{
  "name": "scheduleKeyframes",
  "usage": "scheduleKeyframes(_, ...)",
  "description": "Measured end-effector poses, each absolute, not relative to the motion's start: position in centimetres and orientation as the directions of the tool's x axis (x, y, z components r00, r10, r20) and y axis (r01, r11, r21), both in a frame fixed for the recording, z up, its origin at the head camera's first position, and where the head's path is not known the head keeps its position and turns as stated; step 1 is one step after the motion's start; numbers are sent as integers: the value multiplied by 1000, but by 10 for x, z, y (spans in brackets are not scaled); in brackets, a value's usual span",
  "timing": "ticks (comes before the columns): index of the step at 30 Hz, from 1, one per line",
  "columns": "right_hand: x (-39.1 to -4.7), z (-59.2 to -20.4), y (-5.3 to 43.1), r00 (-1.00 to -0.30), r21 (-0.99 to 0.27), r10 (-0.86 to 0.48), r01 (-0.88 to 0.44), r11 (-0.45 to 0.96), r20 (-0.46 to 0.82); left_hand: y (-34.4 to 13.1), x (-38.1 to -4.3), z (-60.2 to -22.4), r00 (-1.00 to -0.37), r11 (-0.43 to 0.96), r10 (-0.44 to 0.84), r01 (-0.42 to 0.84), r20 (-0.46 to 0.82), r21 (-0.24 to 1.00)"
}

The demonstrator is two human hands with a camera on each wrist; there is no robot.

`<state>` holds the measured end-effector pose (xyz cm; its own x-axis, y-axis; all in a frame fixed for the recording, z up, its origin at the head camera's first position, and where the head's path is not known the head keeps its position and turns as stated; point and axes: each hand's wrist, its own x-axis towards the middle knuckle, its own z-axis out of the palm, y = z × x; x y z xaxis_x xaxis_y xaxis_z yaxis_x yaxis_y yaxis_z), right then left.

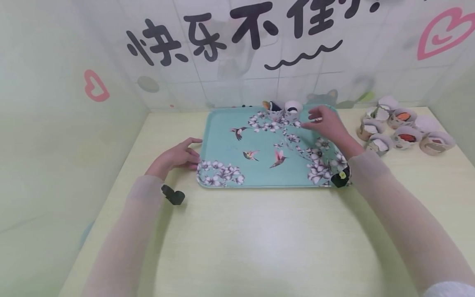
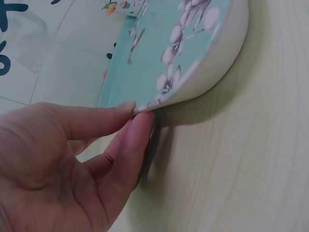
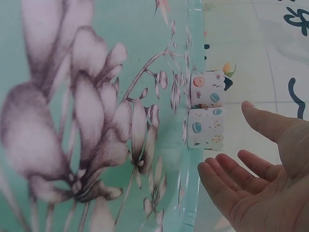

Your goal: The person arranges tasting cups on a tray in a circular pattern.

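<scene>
A turquoise tray (image 1: 222, 140) printed with blossoms and birds lies on the table. My left hand (image 1: 177, 156) pinches its left rim, thumb above and fingers below, as the left wrist view shows on the tray edge (image 2: 145, 107). Side by side at the tray's back edge stand two small patterned paper cups, the left cup (image 1: 275, 114) with something dark and orange in it, the right cup (image 1: 292, 114) with something dark inside. Just right of them hovers my right hand (image 1: 328, 123). In the right wrist view its fingers are spread, apart from the nearer cup (image 3: 206, 129), holding nothing.
Several similar paper cups cluster right of the tray, one with a red item (image 1: 407, 138) and another with an orange item (image 1: 402, 118). A wall (image 1: 237, 93) with black lettering rises behind the table (image 1: 259, 239). Side walls stand left and right.
</scene>
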<state>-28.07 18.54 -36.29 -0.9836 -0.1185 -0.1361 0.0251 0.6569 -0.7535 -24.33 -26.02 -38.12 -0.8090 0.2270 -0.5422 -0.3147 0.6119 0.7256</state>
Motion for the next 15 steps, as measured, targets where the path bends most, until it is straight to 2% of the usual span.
scheduleKeyframes(10, -256, -361, 206, -987, -772, -120, 6, 635, -106, -255, -241, -378, -822, 641, 212, -292, -529, 710)
scheduleKeyframes(15, -247, -362, 215, -989, -784, -121, -11, 620, -81, -251, -240, -378, -847, 712, 188, -230, -496, 663)
